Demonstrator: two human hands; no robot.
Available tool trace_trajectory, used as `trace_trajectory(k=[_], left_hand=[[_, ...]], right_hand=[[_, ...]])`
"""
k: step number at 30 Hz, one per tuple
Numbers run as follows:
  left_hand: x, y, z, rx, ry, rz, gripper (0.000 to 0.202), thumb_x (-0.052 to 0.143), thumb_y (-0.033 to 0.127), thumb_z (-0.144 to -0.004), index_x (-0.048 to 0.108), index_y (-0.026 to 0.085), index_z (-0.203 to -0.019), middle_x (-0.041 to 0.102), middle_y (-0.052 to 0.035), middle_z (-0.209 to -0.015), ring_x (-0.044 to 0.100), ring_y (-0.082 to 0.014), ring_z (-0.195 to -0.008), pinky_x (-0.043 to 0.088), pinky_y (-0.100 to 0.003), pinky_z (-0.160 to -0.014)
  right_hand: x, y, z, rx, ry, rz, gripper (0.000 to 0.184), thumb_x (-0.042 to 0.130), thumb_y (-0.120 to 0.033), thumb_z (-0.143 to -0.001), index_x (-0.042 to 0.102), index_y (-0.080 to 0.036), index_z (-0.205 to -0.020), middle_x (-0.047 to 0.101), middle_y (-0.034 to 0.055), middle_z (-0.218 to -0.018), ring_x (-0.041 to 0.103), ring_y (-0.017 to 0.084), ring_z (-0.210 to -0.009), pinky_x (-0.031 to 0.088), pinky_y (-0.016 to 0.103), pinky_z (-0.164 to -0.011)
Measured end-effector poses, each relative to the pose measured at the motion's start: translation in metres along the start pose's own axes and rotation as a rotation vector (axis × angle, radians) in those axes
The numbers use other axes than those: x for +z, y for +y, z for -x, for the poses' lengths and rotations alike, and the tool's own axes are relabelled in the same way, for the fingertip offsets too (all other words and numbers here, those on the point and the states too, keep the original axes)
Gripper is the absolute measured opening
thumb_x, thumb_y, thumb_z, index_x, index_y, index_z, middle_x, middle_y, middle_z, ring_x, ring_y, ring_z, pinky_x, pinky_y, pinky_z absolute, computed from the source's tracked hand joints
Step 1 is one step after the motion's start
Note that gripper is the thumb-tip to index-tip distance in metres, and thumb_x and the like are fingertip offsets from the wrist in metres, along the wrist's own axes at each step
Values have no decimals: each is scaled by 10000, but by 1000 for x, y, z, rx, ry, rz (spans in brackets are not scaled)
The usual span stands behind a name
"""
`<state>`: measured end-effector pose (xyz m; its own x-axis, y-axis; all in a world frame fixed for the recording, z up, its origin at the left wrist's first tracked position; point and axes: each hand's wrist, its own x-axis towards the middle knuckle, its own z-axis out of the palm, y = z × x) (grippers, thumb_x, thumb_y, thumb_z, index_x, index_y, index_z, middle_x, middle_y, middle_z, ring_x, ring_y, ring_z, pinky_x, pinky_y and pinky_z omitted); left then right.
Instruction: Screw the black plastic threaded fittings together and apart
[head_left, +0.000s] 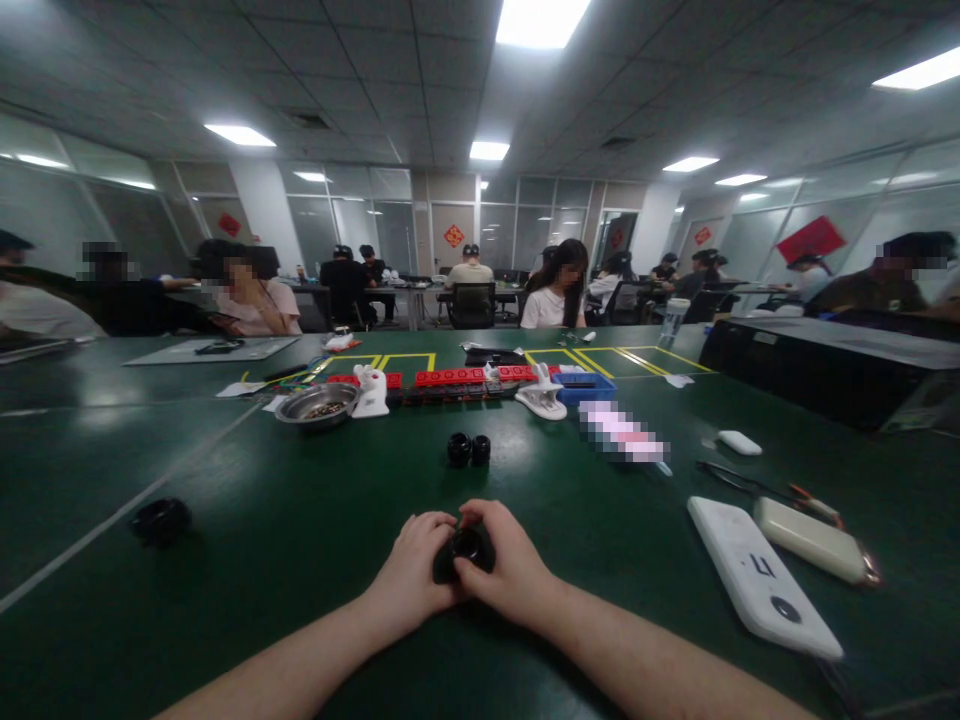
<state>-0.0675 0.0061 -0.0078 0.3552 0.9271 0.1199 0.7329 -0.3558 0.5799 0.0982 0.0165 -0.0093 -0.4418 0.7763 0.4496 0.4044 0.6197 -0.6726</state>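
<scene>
Both of my hands meet low in the middle of the head view, over a green table (285, 520). My left hand (409, 575) and my right hand (510, 570) are closed round a small black round part (465, 548) with a glossy ring on top. Its lower half is hidden by my fingers. Two more small black round parts (469, 449) sit side by side on the table just beyond my hands. A black round cap (161, 520) lies far to the left.
A metal bowl (317, 404), white clamps (541, 396), red strips (457, 377) and a blue tray (586, 385) line the table's middle. White devices (761, 580) and a cream case (814, 540) lie at right. A black box (817, 365) stands far right. Several people sit at tables behind.
</scene>
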Motion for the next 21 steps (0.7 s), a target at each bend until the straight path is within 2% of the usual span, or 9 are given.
trace_trajectory(k=[3, 6, 9, 11, 13, 17, 19, 21], left_hand=[[3, -3, -1, 16, 16, -16, 439, 650, 329, -592, 549, 206, -1000, 512, -74, -1091, 430, -267, -1062, 241, -469, -988], [6, -5, -1, 17, 40, -23, 431, 659, 385, -583, 564, 203, -961, 510, -70, -1091, 430, -271, -1061, 223, -475, -995], [6, -5, 0, 14, 58, -16, 413, 660, 396, -584, 575, 206, -941, 512, -66, -1076, 439, -269, -1043, 265, -467, -972], [6, -6, 0, 21, 70, -12, 396, 666, 387, -580, 584, 202, -920, 514, -67, -1060, 443, -265, -1030, 309, -442, -945], [6, -7, 0, 36, 73, -8, 401, 670, 398, -575, 590, 204, -916, 511, -67, -1059, 446, -261, -1022, 345, -415, -915], [9, -11, 0, 47, 115, -25, 432, 666, 437, -571, 594, 192, -918, 511, -71, -1054, 443, -265, -1024, 362, -395, -897], [10, -12, 1, 55, 136, -40, 440, 666, 450, -571, 595, 176, -908, 509, -77, -1055, 442, -265, -1027, 364, -385, -896], [11, -13, 2, 68, 148, -48, 449, 670, 455, -569, 590, 177, -913, 513, -74, -1044, 449, -260, -1016, 372, -375, -885]], right_hand=[[-1, 0, 1, -65, -43, -40, 545, 508, -56, -614, 397, -193, -1131, 493, 60, -1069, 459, 183, -1003, 374, 346, -892], [-1, 0, 1, -45, 7, -13, 569, 558, -104, -619, 378, -187, -1152, 462, 78, -1120, 432, 204, -1050, 350, 371, -920], [1, 0, 0, 11, 78, 45, 531, 645, -202, -595, 427, -172, -1078, 487, 83, -1041, 465, 223, -979, 389, 381, -864], [3, 0, 0, 22, 84, 84, 467, 646, -214, -593, 458, -170, -1018, 511, 74, -964, 489, 220, -911, 408, 381, -823], [3, 1, 1, -23, 65, 103, 430, 582, -180, -628, 450, -173, -1037, 525, 70, -949, 497, 214, -904, 403, 383, -832], [3, 2, 5, -210, 26, 127, 519, 462, -144, -668, 356, -162, -1176, 488, 99, -1113, 430, 232, -1066, 337, 417, -924], [3, 2, 5, -225, 79, 170, 509, 468, -176, -690, 349, -157, -1184, 462, 109, -1151, 403, 248, -1097, 321, 436, -934], [4, 1, 5, -191, 142, 217, 481, 507, -227, -701, 371, -155, -1156, 481, 114, -1107, 433, 256, -1052, 343, 442, -907]])
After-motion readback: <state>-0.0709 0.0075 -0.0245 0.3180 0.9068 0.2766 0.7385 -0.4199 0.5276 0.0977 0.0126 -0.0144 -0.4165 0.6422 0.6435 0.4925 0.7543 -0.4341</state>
